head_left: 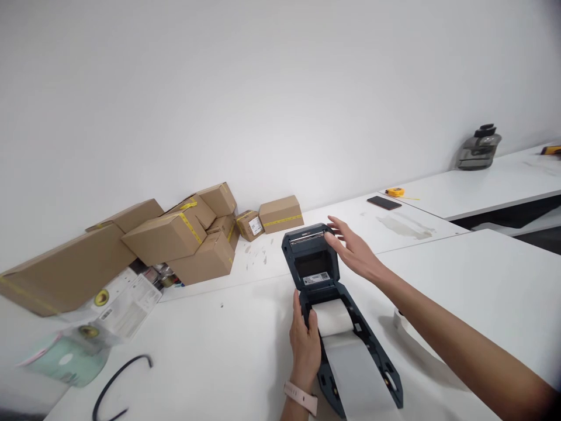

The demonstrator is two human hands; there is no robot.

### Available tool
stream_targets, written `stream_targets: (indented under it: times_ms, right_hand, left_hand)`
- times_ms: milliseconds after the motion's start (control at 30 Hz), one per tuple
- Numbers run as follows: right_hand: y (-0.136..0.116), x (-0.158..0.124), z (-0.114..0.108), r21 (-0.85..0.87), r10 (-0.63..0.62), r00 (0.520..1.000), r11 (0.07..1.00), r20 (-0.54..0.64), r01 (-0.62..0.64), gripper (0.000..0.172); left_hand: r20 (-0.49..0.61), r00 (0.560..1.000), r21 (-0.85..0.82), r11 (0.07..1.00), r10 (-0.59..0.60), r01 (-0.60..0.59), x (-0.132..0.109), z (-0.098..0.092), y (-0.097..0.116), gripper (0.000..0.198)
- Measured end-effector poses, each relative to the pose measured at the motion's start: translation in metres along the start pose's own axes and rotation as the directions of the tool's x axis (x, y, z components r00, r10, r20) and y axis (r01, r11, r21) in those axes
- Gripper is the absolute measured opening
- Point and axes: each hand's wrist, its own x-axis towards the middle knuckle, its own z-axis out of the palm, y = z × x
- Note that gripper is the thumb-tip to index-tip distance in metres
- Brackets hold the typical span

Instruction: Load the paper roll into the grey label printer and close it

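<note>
A dark label printer [366, 327] lies on the white table with its lid [313, 257] raised. Inside it sits a white label roll [332, 317], and a broad strip of white paper [357, 374] runs from the roll toward me. My left hand [305, 345], with a pink band at the wrist, grips the printer's left side, its thumb beside the roll. At the lid's upper right corner is my right hand [350, 248], thumb on the front edge and fingers around behind it.
Brown cardboard boxes [162, 240] are piled at back left. Plastic packets [127, 310] and a black cable [107, 386] lie left. A phone [384, 202], yellow tape measure [395, 192] and dark jug [480, 149] stand toward the right; a white roll [398, 318] lies beside the printer.
</note>
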Motion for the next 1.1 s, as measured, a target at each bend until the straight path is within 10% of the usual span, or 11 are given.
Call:
stream_targets:
  times_ms: [100, 200, 333, 467, 800, 1100]
  right_hand:
    - [0.007, -0.039, 0.002, -0.11, -0.196, 0.978, 0.976, -0.072, 0.188, 0.03]
    - [0.018, -0.072, 0.016, -0.18, -0.279, 0.898, 0.918, 0.34, 0.353, 0.024]
    - [0.027, -0.082, 0.039, -0.311, -0.053, 0.668, 0.855, 0.742, 0.414, 0.062]
    - [0.023, -0.067, 0.055, -0.36, 0.135, 0.474, 0.832, 0.87, 0.422, 0.089]
    - [0.025, -0.036, 0.063, -0.313, 0.203, 0.298, 0.867, 0.933, 0.387, 0.077]
    - [0.022, -0.022, 0.054, -0.187, 0.123, 0.232, 0.942, 0.965, 0.277, 0.076]
  left_hand:
    - [-0.007, 1.0, -0.005, 1.0, -0.021, 0.021, 0.0, 0.001, -0.002, 0.066]
    - [-0.01, 1.0, 0.002, 1.0, -0.008, 0.008, 0.002, 0.002, -0.003, 0.065]
    - [-0.011, 1.0, 0.019, 1.0, -0.017, 0.017, 0.002, 0.002, -0.003, 0.064]
    - [-0.01, 0.998, 0.017, 0.998, -0.056, 0.056, 0.001, 0.003, -0.002, 0.066]
    - [0.02, 0.997, -0.034, 0.997, -0.071, 0.071, 0.005, -0.005, -0.002, 0.068]
    - [0.046, 0.999, -0.061, 0.998, 0.007, -0.004, 0.009, -0.009, -0.009, 0.042]
